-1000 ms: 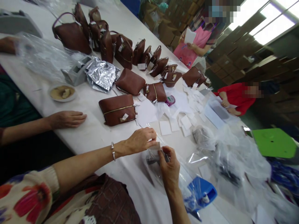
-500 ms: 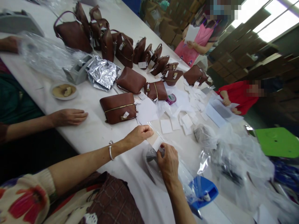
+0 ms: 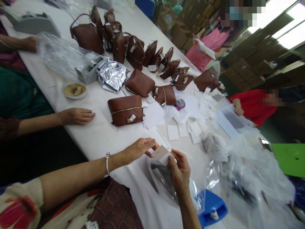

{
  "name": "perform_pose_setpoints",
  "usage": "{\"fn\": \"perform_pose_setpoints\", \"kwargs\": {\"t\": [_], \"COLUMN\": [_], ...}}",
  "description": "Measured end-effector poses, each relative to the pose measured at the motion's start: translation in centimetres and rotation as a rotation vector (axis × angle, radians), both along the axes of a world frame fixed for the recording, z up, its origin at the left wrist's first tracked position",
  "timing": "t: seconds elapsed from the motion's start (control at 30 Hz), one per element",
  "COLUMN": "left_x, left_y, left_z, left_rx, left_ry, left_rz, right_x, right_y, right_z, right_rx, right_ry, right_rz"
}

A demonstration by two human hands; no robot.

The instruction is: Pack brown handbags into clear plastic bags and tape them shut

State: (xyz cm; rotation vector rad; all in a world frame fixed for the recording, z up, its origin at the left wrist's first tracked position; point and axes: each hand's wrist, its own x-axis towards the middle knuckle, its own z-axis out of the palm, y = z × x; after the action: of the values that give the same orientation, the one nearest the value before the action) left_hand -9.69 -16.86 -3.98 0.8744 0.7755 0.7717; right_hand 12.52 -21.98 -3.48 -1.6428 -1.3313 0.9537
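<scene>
So, our right hand (image 3: 182,168) pinches beige-and-white rectangular card (image 3: 160,153) by clear plastic bag (image 3: 164,178); our left hand (image 3: 137,150) curls at card's edge, grip unclear. Card likely light, stiff, edge-held; bag probably slippery.

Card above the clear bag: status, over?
Right hand pinching card. Left hand at card's edge. Clear bag beneath. Blue object nearby, not blocking.
</scene>
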Motion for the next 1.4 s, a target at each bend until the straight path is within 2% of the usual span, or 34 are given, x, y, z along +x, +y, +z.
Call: {"fn": "perform_pose_setpoints", "kwargs": {"t": [0.1, 0.17, 0.23, 0.3, 0.43, 0.57, 0.7, 0.77, 0.9, 0.97, 1.03, 1.13, 1.2, 1.23, 1.33, 1.4], "left_x": [0.0, 0.6, 1.7, 3.0, 5.0, 5.0, 3.6, 2.8, 2.1, 2.3, 2.5, 2.8, 2.6, 2.4, 1.7, 1.5], "left_y": [-0.7, -1.1, -1.3, -1.2, -0.4, 0.0, -0.5, -1.0, -1.6, -1.6, -1.3, -0.5, 0.1, 0.4, 1.1, 1.4], "left_z": [-1.1, -2.0, -2.7, -2.8, -2.4, -1.9, -1.2, -0.9, -0.7, -0.7, -0.6, -0.1, 0.3, 0.5, 1.1, 1.2], "left_rx": [0.071, 0.041, -0.037, -0.096, -0.099, -0.062, -0.034, 0.114, 0.79, 1.039, 1.114, 1.098, 1.134, 1.163, 1.2, 1.15], "left_ry": [0.285, 0.405, 0.383, 0.331, 0.321, 0.267, 0.258, 0.385, 0.86, 0.981, 1.047, 1.108, 1.071, 1.009, 0.649, 0.376], "left_rz": [0.102, 0.029, -0.143, -0.25, -0.231, -0.195, -0.207, -0.218, -0.19, -0.249, -0.309, -0.341, -0.312, -0.259, -0.082, -0.067], "right_x": [1.0, 1.7, 2.2, 2.4, 2.8, 3.8, 4.9, 5.1, 4.5, 4.1, 3.7, 3.5, 3.6, 3.7, 4.3, 4.7], "right_y": [0.7, 1.2, 1.8, 2.4, 3.4, 4.2, 4.9, 5.2, 5.6, 5.7, 5.5, 5.3, 5.3, 5.4, 5.7, 5.9], "right_z": [-0.2, -0.1, 0.3, 1.2, 3.8, 5.6, 5.2, 4.8, 4.7, 4.9, 5.1, 5.1, 5.0, 4.9, 4.7, 4.8], "right_rx": [-0.056, -0.023, 0.044, 0.098, 0.07, -0.034, -0.243, -0.309, -0.361, -0.359, -0.338, -0.323, -0.339, -0.344, -0.332, -0.32], "right_ry": [0.05, 0.048, 0.011, -0.065, -0.291, -0.34, -0.133, -0.018, 0.022, -0.02, -0.059, -0.052, 0.002, 0.028, 0.063, 0.062], "right_rz": [-0.004, 0.031, 0.105, 0.173, 0.258, 0.364, 0.21, 0.12, 0.057, 0.047, 0.043, 0.037, 0.028, 0.023, 0.006, -0.006]}}
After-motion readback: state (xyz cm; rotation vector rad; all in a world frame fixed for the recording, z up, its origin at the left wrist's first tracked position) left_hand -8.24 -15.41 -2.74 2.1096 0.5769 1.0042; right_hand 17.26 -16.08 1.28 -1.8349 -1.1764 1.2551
